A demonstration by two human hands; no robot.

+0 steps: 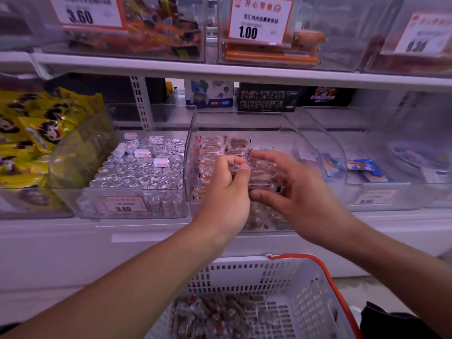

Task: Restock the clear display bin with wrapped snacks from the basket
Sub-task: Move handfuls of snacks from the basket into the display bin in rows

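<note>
A clear display bin (192, 133) stands on the middle shelf, partly filled with clear-wrapped brown snacks (234, 143) with red marks. Both hands are inside its open front. My left hand (226, 189) pinches the top edge of a bunch of these wrapped snacks (263, 171). My right hand (291, 189) cups the same bunch from the right and below, fingers spread around it. Below, a white plastic basket (247, 272) with an orange handle (325, 277) holds several more wrapped snacks (215, 316).
A bin of silver-foil pieces (141, 167) sits left of the display bin, yellow packets (31, 135) further left. Clear bins with blue-wrapped items (364, 167) stand to the right. An upper shelf (220, 69) carries more bins and price tags.
</note>
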